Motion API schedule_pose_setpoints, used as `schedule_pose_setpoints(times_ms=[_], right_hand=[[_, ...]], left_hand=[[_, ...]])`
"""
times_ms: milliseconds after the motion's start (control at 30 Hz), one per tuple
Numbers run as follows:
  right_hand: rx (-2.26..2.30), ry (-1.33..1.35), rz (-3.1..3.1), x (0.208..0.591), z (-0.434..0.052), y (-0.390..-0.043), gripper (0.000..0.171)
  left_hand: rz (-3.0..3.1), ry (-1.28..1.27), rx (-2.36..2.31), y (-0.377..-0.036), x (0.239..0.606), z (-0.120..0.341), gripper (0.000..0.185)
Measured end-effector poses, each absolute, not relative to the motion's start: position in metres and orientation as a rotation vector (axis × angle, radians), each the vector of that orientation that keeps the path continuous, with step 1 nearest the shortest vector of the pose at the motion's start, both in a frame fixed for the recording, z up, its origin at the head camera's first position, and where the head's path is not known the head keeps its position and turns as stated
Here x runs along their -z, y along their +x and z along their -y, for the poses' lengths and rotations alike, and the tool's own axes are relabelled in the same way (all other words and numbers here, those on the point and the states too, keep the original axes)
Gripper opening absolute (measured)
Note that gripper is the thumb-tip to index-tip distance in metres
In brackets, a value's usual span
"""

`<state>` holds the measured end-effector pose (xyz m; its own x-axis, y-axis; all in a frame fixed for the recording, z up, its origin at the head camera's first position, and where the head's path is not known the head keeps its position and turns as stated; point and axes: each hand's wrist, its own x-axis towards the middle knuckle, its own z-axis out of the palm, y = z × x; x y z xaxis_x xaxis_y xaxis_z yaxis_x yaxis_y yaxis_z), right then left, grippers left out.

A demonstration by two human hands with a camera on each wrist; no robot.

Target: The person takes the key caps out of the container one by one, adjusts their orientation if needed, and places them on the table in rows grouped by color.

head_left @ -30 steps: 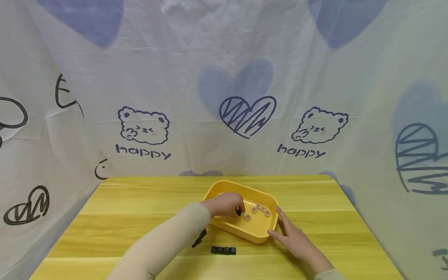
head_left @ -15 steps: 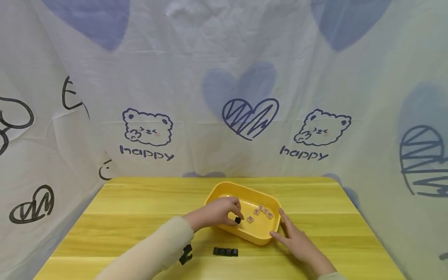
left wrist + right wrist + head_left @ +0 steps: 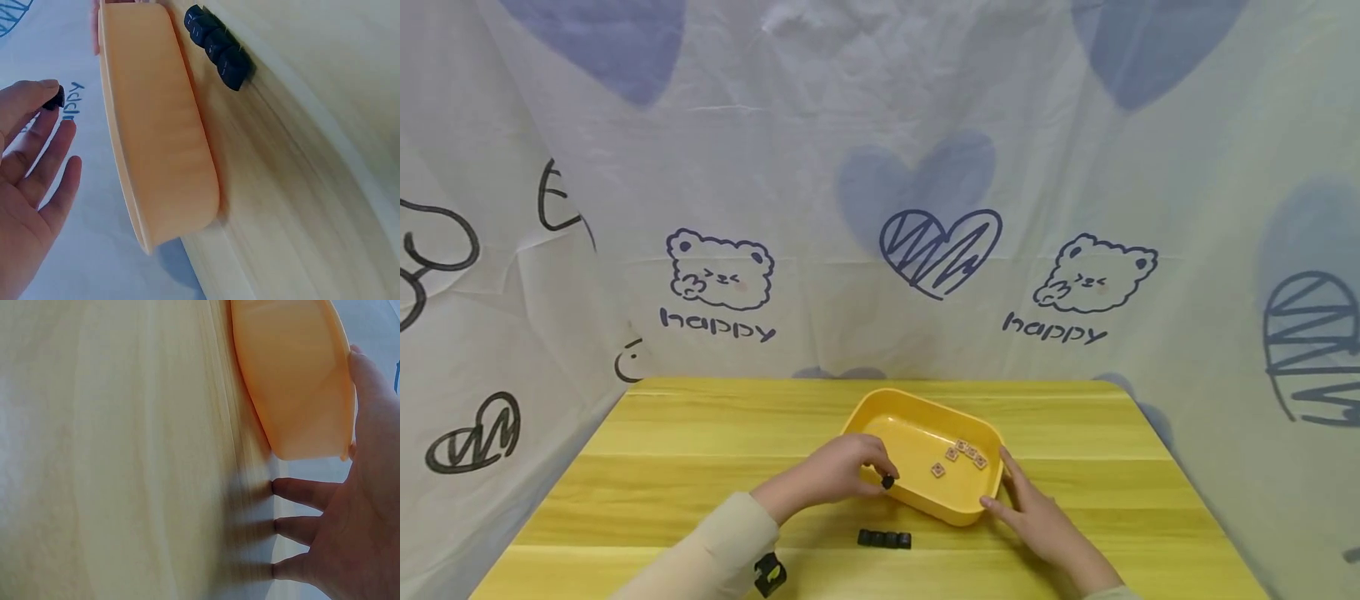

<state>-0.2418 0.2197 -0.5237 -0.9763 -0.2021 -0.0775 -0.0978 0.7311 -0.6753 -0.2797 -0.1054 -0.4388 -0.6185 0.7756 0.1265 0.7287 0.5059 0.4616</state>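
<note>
Pinching, head view: left hand [image 3: 838, 475] nips small black cube [image 3: 887, 481] between thumb and fingertips, at near-left rim of yellow tray [image 3: 880, 421].
Bracing, head view: right hand [image 3: 1037, 521] flat, fingers straight, pressed against tray's right outer wall.
Tray contents, head view: four small tan square tiles [image 3: 958, 454], flat, loosely clustered on smooth plastic floor toward the right.
Row, head view: four black cubes [image 3: 884, 539] side by side, touching, on tabletop just in front of tray.
Surface, head view: wooden table [image 3: 700, 467], yellow, streaked grain, rounded corners.
Backdrop, head view: wrinkled white cloth [image 3: 880, 167], printed bears, hearts, "happy".
Sleeve, head view: beige fabric on left forearm [image 3: 707, 558], dark strap at wrist.
Grip, left wrist view: black cube [image 3: 55, 98] glossy, held by thumb and forefinger; other fingers loose, straight.
Tray, left wrist view: smooth rounded outer wall [image 3: 156, 131], matte orange-yellow plastic, thin lip.
Row, left wrist view: black cubes [image 3: 219, 47] rounded edges, resting on blurred wood.
Contact, right wrist view: right hand [image 3: 350, 525] spread, thumb along tray [image 3: 294, 375] end, three fingers straight above table.
</note>
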Motion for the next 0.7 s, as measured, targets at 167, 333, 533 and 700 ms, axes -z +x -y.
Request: schedule_pose_setpoints(times_ms=[167, 333, 533, 700], right_hand=[[1.065, -0.244, -2.783, 0.524, -0.219, -0.242, 0.088], [1.066, -0.245, -2.779, 0.523, -0.219, -0.242, 0.088], [1.062, -0.239, -2.773, 0.522, -0.220, -0.242, 0.089], [1.053, -0.239, -2.784, 0.520, -0.220, -0.242, 0.089]], left_hand=[[-2.645, 1.195, -0.852, -0.271, 0.440, 0.121, 0.019], [-2.658, 1.080, -0.885, -0.267, 0.445, 0.134, 0.020], [-2.660, 0.986, -0.868, -0.265, 0.452, 0.144, 0.017], [-2.699, 0.894, -0.834, -0.261, 0.464, 0.147, 0.014]])
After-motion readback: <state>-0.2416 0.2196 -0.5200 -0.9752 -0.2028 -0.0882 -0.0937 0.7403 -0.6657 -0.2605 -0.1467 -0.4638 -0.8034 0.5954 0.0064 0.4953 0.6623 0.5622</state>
